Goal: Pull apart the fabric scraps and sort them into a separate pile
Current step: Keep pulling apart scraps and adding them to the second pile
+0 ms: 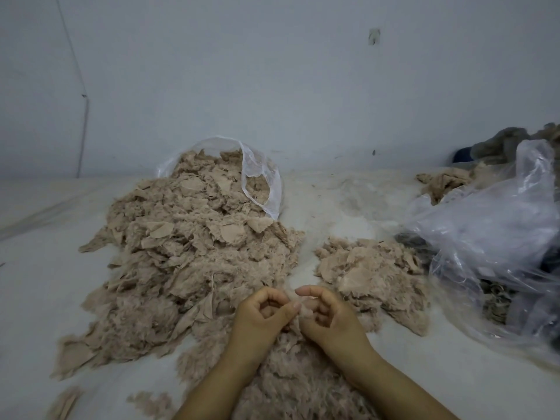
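Left hand [263, 310]: our grip pinches a fuzzy scrap [298, 313].
Right hand [328, 312]: pinching the same scrap.
Big pile [188, 253]: left.
Sorted pile [372, 274]: right, bare gap between.

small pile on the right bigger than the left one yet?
No: the right pile covers far less of the white surface than the left pile, which spills from the clear bag.

Scraps [188, 247]: dusty pink-beige, fuzzy w/ smooth paler backs. Small pile [369, 274]: same pink-beige. Surface [36, 298]: white. Wall [272, 71]: pale blue-grey. Bag [260, 180]: clear, whitish sheen. Rt bag [497, 225]: clear; dark grey & blue bits inside.
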`<state>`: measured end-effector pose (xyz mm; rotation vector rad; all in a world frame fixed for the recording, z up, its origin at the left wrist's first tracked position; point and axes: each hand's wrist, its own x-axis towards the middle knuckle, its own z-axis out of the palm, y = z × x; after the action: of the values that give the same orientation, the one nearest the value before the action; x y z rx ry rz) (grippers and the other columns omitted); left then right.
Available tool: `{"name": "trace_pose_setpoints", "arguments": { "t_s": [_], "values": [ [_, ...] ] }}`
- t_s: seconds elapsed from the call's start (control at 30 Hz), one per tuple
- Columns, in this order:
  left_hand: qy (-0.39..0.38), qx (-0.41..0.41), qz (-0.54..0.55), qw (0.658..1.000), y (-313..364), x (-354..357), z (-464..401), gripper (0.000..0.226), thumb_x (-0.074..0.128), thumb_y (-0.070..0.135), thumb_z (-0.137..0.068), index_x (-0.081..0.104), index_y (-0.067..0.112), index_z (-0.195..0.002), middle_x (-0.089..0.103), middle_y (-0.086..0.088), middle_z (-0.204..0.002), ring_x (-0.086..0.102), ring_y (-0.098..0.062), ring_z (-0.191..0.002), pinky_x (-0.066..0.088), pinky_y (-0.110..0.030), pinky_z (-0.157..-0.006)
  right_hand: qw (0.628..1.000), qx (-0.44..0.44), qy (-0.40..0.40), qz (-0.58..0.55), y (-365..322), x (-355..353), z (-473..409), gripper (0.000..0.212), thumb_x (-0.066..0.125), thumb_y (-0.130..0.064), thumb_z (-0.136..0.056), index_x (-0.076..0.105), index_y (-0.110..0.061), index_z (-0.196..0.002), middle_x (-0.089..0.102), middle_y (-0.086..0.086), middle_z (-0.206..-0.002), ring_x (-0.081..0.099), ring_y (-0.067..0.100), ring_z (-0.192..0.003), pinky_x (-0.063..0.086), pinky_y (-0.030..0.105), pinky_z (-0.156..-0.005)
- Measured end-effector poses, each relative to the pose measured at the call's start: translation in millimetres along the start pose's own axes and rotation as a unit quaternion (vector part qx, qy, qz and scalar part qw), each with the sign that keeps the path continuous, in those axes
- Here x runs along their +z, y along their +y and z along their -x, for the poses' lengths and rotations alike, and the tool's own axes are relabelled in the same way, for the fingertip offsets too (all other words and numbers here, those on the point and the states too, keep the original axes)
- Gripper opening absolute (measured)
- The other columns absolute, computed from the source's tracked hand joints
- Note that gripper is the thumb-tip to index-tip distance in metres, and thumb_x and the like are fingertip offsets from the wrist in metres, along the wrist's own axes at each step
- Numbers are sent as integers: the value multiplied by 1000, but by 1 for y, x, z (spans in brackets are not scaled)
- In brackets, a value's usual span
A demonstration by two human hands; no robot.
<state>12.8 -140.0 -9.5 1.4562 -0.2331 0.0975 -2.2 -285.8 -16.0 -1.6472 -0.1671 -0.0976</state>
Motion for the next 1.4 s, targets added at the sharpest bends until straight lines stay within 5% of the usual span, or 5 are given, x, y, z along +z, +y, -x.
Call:
{"name": "trace_pose_setpoints", "arguments": {
  "t_s": [0.3,0.47,0.63,0.83,1.4],
  "values": [
    [-37,-37,-32,998,2,5,2,44,73,4,-77,49,21,-110,63,-2,-77,64,-13,-68,54,-23,-64,999,-10,41,-9,1,2,-2,17,58,-16,-93,61,-14,-77,64,-5,-62,59,8,-59,49,25,-59],
    [-43,-41,-17,998,3,4,2,26,57,-5,-88,54,16,-103,59,-4,-74,61,-10,-61,52,-21,-59,999,-11,50,-10,2,0,-3,10,57,-20,-94,55,-16,-84,47,-9,-54,46,10,-52,42,28,-57],
    [-85,-44,-9,995,3,6,5,46,73,32,-71,53,27,-112,70,10,-82,69,-8,-82,51,-17,-68,996,-51,35,64,1,-1,-2,7,66,-19,-87,62,-15,-82,59,1,-69,53,11,-65,45,31,-62],
    [-63,-8,-44,997,0,7,4,21,66,13,-85,60,28,-100,64,4,-76,63,-3,-69,49,-15,-63,992,-64,59,90,6,0,-3,31,52,-22,-96,46,-19,-66,44,-13,-56,38,3,-56,33,17,-54],
    [-74,-17,-78,994,3,8,8,17,63,14,-88,61,26,-100,69,5,-91,67,-2,-79,50,-13,-67,994,-65,45,70,3,0,1,18,58,-26,-93,59,-18,-77,53,-10,-58,45,5,-54,38,20,-54]
  ]
}}
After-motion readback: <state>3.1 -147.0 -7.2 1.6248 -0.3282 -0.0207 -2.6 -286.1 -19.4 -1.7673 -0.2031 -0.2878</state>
